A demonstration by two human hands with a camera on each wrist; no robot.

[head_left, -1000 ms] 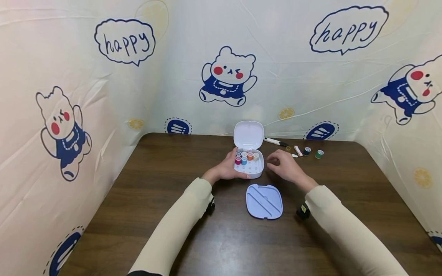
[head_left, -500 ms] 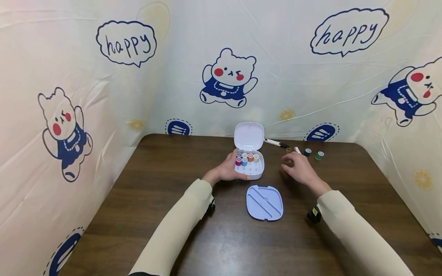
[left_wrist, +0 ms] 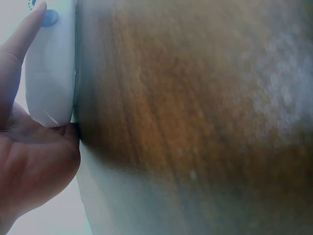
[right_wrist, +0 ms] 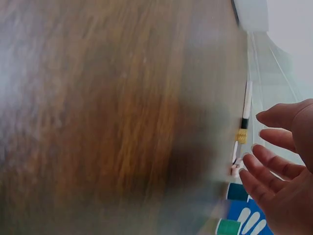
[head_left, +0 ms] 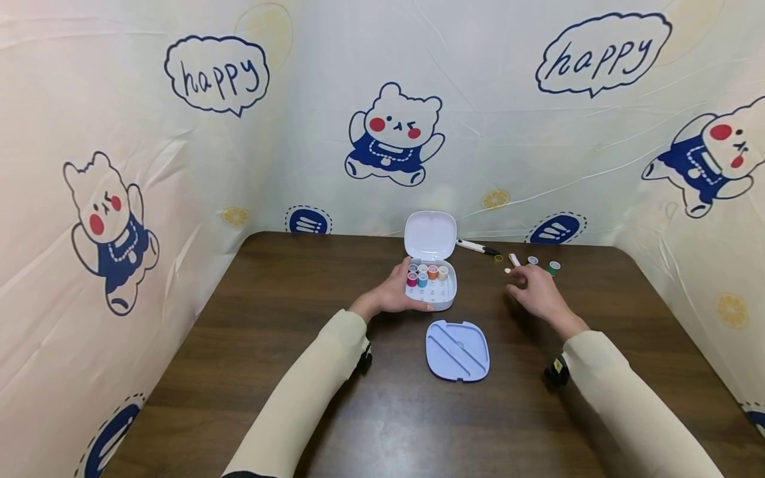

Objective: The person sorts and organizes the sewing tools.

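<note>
Just now, the right hand (head_left: 539, 292) has moved rightward, away from the lidded white case (head_left: 443, 306) at mid-frame, so the work appears turned toward the dark spool (head_left: 532, 260) and green spool (head_left: 554, 267), right of centre. Its fingers spread loosely, holding nothing; the left hand (head_left: 392, 292) grips the case's left side.

- Dark wood-grain counter (head_left: 269, 299), its back corners rounded
- Pale, creased backdrop (head_left: 490, 113) rising behind it and along both sides
- Printed on it: bears (head_left: 396, 143) in blue outfits, "happy" speech bubbles (head_left: 218, 75), citrus slices (head_left: 495, 199), dashed-rimmed blue ovals (head_left: 308, 220)
</note>
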